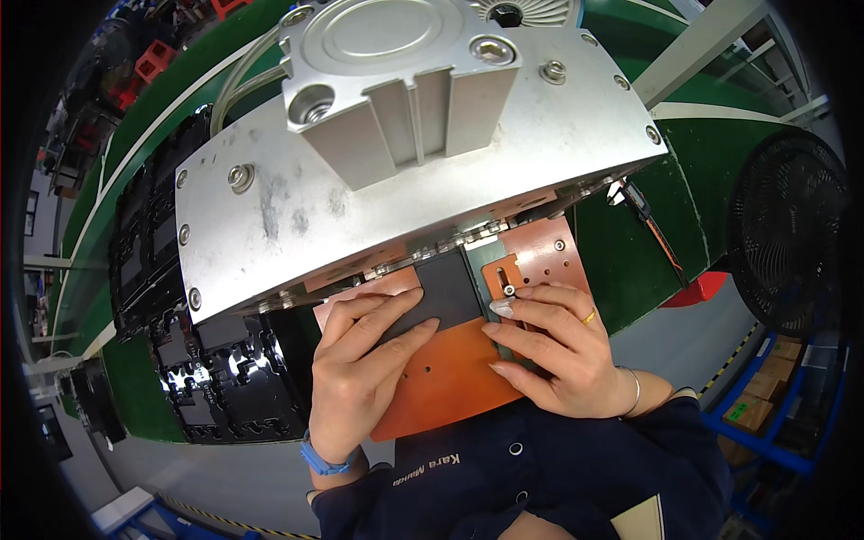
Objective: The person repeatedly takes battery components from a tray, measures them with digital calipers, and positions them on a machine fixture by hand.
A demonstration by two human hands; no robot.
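A dark grey rectangular plate [447, 290] lies flat on an orange board [450, 373], its far end at the mouth of a metal press [432, 189]. My left hand [360, 355] rests along the plate's left side, index finger and thumb stretched out and apart on top. On the right, my right hand [562, 346] has its fingers spread, the tips touching down by the plate's right edge. Just beyond those fingers sits a slotted orange stop [500, 277] with a screw in it. The undersides of both hands are hidden.
Black molded trays [229, 378] stand to the left on the green table [135, 396]. A digital caliper [652, 225] lies at the right, near a black fan [787, 234]. A blue rack with cardboard boxes [765, 387] stands lower right. The press overhangs the far side.
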